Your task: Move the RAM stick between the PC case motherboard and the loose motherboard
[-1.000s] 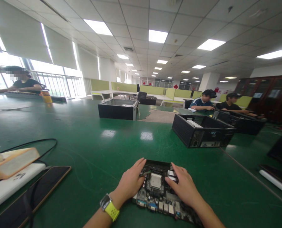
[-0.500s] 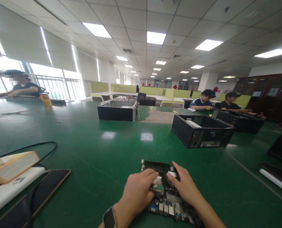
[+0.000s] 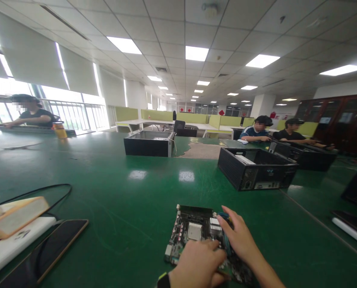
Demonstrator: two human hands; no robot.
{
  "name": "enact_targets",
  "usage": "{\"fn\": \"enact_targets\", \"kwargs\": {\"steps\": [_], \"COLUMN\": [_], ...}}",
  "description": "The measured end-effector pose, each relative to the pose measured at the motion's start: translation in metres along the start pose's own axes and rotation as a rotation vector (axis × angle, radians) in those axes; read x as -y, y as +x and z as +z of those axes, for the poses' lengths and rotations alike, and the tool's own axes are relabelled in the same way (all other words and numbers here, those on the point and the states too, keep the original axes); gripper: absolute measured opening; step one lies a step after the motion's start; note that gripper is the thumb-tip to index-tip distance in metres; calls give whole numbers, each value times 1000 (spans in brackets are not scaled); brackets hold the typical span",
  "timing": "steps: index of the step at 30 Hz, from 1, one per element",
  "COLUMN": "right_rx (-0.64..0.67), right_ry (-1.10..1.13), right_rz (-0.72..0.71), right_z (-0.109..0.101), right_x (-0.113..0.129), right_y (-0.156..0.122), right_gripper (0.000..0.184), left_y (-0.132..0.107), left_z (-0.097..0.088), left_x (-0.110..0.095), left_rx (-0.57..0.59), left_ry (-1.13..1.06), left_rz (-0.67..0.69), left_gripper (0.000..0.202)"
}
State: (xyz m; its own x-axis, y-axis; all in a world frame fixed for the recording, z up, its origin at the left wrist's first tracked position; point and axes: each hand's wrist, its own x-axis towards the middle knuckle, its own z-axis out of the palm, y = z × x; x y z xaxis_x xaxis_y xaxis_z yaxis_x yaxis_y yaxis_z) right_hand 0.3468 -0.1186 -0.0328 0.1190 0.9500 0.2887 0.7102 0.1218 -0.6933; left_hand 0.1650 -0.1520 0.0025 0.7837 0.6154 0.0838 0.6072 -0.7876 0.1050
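A bare motherboard (image 3: 193,234) with a square silver socket lies flat on the green table (image 3: 121,188) just in front of me. My left hand (image 3: 198,264) rests over the board's near edge, knuckles up and fingers curled under; what they hold, if anything, is hidden. A dark watch shows at its wrist. My right hand (image 3: 238,238) lies along the board's right side, its fingers stretched out and touching the white and blue slots there.
Two open black computer cases (image 3: 150,144) (image 3: 256,168) stand further back. At my left lie a phone (image 3: 46,248), a book (image 3: 13,216), a white box (image 3: 10,244) and a black cable (image 3: 46,190). Other people sit at the far left and far right.
My left hand has drawn back from the board's far left corner, over the socket, to its near edge and curled. The socket is uncovered again. My right hand stays on the right side.
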Motion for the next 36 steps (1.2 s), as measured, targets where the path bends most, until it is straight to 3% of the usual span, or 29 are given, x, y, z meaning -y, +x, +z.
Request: {"fn": "enact_targets", "kwargs": {"steps": [4, 9, 14, 20, 25, 30, 33, 36], "right_rx": [22, 76, 116, 159, 173, 191, 196, 201], "right_ry": [23, 33, 22, -4, -25, -26, -23, -25], "right_rz": [21, 95, 102, 113, 104, 82, 76, 77], "right_z": [-3, -8, -7, -6, -4, 1, 3, 5], "right_x": [4, 12, 16, 20, 23, 24, 23, 25], "right_y": [-2, -5, -6, -10, -11, -12, -13, -14], "right_gripper": [62, 68, 71, 71, 70, 68, 68, 68], "left_y": [-7, -27, -61, -104, -124, -127, -122, -112], "left_z": [-11, -27, -42, -55, -55, -53, -50, -44], "left_x": [44, 132, 216, 277, 299, 303, 284, 243], "left_rx": [-69, -94, -76, -37, -39, -60, -103, -272], "left_ry": [-8, 91, 179, 243, 191, 187, 212, 286], "left_rz": [-147, -415, -669, -851, -865, -878, -896, -872], "left_gripper": [24, 27, 39, 48, 51, 52, 52, 47]}}
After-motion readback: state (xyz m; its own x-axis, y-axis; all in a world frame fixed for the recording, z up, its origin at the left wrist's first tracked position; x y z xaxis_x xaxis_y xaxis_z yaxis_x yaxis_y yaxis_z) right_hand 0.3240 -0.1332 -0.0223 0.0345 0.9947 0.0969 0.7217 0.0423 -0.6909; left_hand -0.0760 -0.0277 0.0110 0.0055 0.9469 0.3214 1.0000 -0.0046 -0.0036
